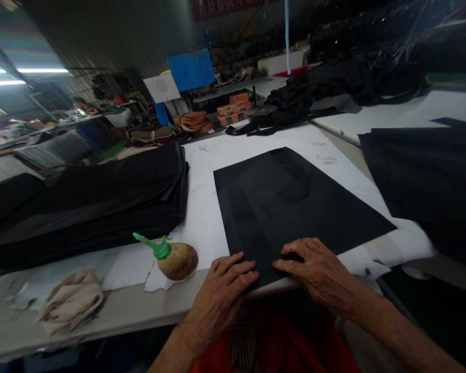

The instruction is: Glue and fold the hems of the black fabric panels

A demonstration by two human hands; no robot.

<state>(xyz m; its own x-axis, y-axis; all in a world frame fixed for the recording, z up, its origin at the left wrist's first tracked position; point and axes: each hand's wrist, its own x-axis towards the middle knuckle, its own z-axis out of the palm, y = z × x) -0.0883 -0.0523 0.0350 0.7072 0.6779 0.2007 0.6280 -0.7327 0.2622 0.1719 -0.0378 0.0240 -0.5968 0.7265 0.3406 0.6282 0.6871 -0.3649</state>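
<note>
A black sheet of fabric (279,202) lies flat on the white-covered table in front of me, one side reaching the near edge. My left hand (227,285) rests on its near left corner, fingers stretched out and lying flat. On the same near edge, to the right, my right hand (314,264) touches the sheet with bent fingers, its thumb apart from the index finger; I see nothing held in it. Left of my left hand sits a rounded yellowish-brown object (178,260) with a green wrapped stem (155,245).
A thick stack of black sheets (101,191) covers the table's left side. A crumpled beige cloth (73,299) lies at the near left edge. More black sheets (431,176) hang over at the right. Dark piled material (334,88) and orange-brown blocks (234,110) are at the back.
</note>
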